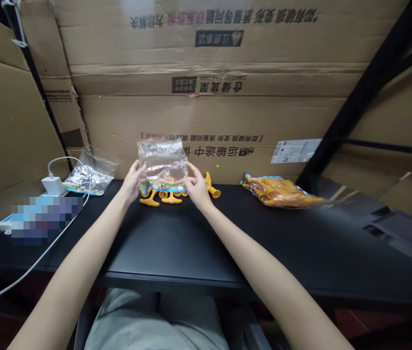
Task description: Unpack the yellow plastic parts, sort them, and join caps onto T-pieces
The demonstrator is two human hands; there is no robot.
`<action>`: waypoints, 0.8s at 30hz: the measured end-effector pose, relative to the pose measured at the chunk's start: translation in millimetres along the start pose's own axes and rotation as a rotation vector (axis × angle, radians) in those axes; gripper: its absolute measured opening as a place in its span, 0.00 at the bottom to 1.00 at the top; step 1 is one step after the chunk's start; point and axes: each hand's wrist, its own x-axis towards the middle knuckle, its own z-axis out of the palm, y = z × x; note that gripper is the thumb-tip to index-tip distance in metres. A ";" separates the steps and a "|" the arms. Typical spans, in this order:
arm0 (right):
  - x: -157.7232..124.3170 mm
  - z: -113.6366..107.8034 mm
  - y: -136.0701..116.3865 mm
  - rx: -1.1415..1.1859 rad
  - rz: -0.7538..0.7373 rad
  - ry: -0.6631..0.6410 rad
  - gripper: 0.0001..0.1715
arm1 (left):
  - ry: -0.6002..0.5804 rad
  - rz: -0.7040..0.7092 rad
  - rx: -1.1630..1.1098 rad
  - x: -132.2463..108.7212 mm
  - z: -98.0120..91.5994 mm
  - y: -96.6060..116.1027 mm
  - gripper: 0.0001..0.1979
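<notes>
A clear plastic bag [163, 162] with a colourful strip along its lower edge is held upright between both hands over the far middle of the black table [177, 243]. My left hand [133, 180] grips the bag's left side, and my right hand [196, 186] pinches its right side. Several small orange plastic pieces [171, 197] lie on the table right under the bag, between the hands. One more orange piece [211, 187] sits just right of my right hand.
A filled bag of orange pieces [281, 191] lies at the back right. A pile of empty clear bags [91, 175] sits at the back left, beside a white charger [53, 185] and its cable. Cardboard boxes [228, 97] wall in the back and left.
</notes>
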 end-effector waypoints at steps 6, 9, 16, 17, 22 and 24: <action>-0.3 -7.0 29.6 0.104 0.462 -0.014 0.32 | 0.146 -0.253 0.172 -3.7 -20.4 -39.0 0.24; 0.7 -9.7 28.5 0.261 0.555 -0.058 0.18 | 0.081 -0.205 0.234 -10.9 -20.5 -37.7 0.26; 4.7 -10.7 43.7 0.255 0.416 0.122 0.11 | -0.068 -0.188 0.293 -17.8 -15.5 -38.5 0.21; 5.3 -11.3 46.8 0.219 0.395 0.145 0.12 | -0.036 -0.179 0.305 -16.7 -16.3 -39.5 0.20; 5.8 -13.9 53.8 0.143 0.351 0.189 0.19 | 0.044 -0.180 0.328 -12.8 -19.7 -40.7 0.16; 5.6 -13.6 54.3 0.158 0.353 0.211 0.20 | 0.042 -0.202 0.315 -12.9 -18.8 -39.6 0.15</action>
